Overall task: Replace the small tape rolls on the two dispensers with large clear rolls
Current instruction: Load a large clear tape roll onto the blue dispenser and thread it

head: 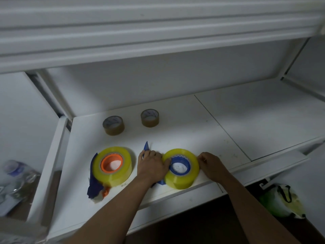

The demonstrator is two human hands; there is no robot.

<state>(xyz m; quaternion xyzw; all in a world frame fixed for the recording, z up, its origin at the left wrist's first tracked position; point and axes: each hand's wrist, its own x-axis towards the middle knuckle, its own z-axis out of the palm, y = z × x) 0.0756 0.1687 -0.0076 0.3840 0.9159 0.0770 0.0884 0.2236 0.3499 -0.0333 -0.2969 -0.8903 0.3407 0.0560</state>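
Both hands on the right-hand large clear roll [182, 169] near the front edge of the white tabletop [202, 131]: left hand [153, 164] curls over its left side and the blue dispenser [180, 167] hub, right hand [210, 164] pinches the outer rim. To the left, the other large clear roll [112, 166] sits on the orange-hubbed dispenser [111, 163]. Two small brown rolls [113, 125] stand apart farther back.

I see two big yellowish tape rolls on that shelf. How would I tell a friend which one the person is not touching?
Start at the white shelf and look along its front edge, where two large clear rolls lie flat. The untouched roll is the one farther left, away from both hands. Its hub is orange, while the roll beside it has a blue one.
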